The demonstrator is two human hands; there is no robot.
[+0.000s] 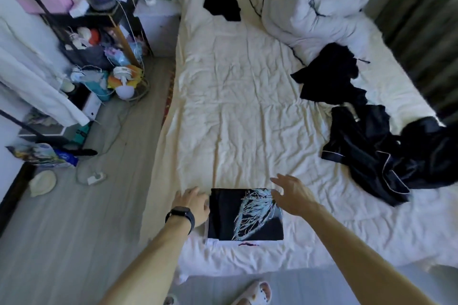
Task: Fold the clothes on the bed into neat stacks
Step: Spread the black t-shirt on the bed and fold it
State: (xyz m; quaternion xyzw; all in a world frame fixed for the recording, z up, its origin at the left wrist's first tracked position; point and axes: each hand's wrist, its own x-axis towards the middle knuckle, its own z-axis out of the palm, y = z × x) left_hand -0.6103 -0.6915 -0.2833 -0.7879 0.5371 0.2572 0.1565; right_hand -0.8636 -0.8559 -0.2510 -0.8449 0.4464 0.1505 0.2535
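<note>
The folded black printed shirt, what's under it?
A white garment with a small red mark peeks out from under the black shirt along its near edge. The rest is covered, so anything else beneath is hidden.

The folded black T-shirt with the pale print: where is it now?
Head view: the black T-shirt lies on the cream bed, near edge, between left hand and right hand.

No legible text anywhere. Only candidate: one short line of small pale lettering (260,197) on the folded black shirt (223,215), near edge of the bed (235,106), just above the pale line-art print. Too blurred to read. Printed packet (42,155) on the floor (74,230), left: colours only, no readable characters.
</note>
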